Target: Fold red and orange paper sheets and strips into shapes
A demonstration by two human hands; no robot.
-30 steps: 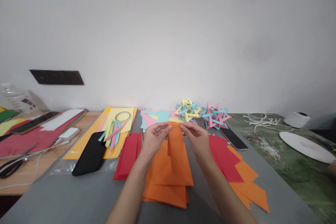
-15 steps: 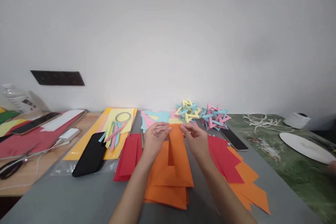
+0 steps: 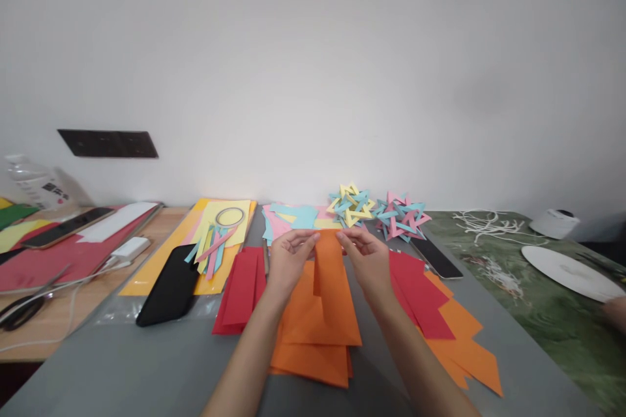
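Between both hands is an orange sheet of paper [image 3: 337, 280], its far end curled over toward me in a loose fold. My left hand [image 3: 292, 259] pinches the fold's far left corner between thumb and fingers. At the far right corner, my right hand [image 3: 362, 255] grips the same sheet in a pinch. Under it lie more orange papers [image 3: 310, 365] on the grey mat. Folded red papers [image 3: 239, 293] rest left of my left forearm. To the right of my right forearm, red pieces [image 3: 420, 293] overlap orange pieces [image 3: 469, 345].
Two paper stars [image 3: 350, 205] [image 3: 401, 216] stand by the wall. A black phone [image 3: 169, 287], paper strips [image 3: 212, 251] and a tape ring [image 3: 229, 217] lie left. Scissors [image 3: 24, 313] are far left. White cords [image 3: 489, 225] and a white disc [image 3: 570, 272] lie right, near another person's hand [image 3: 616, 313].
The orange sheet's folded flap has shifted slightly, and the dark gap under it looks smaller. Both hands keep their pinch in nearly the same place.
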